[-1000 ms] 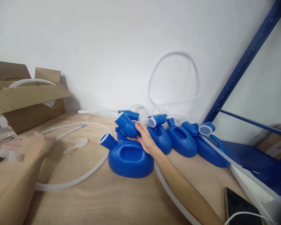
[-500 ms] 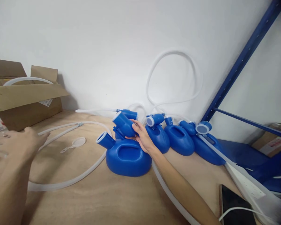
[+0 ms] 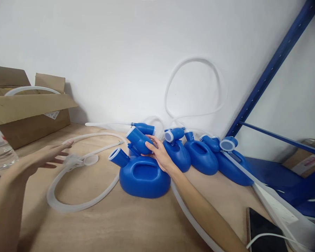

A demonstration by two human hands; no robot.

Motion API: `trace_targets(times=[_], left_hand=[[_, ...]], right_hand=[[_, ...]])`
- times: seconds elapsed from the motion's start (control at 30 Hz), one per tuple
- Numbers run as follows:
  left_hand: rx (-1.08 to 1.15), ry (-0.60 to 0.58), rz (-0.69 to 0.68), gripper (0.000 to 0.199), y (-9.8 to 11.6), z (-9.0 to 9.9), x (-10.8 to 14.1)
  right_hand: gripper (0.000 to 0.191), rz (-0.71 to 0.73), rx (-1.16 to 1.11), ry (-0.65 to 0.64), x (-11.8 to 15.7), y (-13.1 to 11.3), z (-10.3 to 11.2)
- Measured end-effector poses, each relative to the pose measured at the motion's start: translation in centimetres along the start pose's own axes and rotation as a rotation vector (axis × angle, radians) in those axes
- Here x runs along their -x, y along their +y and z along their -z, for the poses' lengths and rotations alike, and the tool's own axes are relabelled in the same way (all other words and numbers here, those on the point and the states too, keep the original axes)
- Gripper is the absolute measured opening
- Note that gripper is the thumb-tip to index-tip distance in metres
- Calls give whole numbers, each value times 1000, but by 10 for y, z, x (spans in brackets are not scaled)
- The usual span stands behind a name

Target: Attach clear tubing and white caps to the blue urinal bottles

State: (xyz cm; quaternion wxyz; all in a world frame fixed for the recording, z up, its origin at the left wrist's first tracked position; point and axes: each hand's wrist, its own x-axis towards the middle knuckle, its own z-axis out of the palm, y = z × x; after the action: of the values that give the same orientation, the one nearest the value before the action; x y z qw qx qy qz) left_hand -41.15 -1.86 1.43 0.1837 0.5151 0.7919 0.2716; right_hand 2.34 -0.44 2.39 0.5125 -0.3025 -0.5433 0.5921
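My right hand [image 3: 160, 152] grips a blue funnel-shaped spout piece [image 3: 139, 140] with a pale rim, tilted up to the left. Just below it stands a blue plastic urinal bottle [image 3: 145, 180] with an angled neck and a recessed handle. At the left my left hand [image 3: 48, 155] is open, its fingers spread over the table beside a looped translucent hose [image 3: 81, 206]. One blurred part of that hose lies near a small white cap with a strap [image 3: 91, 160]. Another blue spout piece joined to a hose [image 3: 144, 128] rests by the wall.
Several more blue bottles [image 3: 201, 157] line the right side, some with hoses. An open cardboard box [image 3: 36, 122] and a clear water bottle [image 3: 1, 150] are at the left. A power strip [image 3: 275, 203], a black phone or tablet [image 3: 265, 231] and a blue metal rack [image 3: 273, 66] stand right.
My left hand has moved right and its fingers have spread, releasing the hose. The hose loop has shifted right and drawn smaller. My right hand still holds the spout piece in nearly the same place.
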Motion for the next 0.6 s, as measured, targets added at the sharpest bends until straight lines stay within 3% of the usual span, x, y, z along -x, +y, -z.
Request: trace_targets(times=[0.1,0.27,0.33,0.47,0.6], left_hand=[[158,-221,117,98,7,1,10],[233,-309,-19,112,4,-8,6],[250,-273,-92,111,2,-15,2],[305,-38,-135,102,7,-30,-5],[476,82,-246,95,33,-37,5]], right_hand=[[53,4,1,-1,0,1,0],[54,2,-1,-5,-1,2,1],[54,5,-2,-7,-1,2,1],[52,6,2,-16,0,1,1],[52,3,-6,-20,0,0,0]])
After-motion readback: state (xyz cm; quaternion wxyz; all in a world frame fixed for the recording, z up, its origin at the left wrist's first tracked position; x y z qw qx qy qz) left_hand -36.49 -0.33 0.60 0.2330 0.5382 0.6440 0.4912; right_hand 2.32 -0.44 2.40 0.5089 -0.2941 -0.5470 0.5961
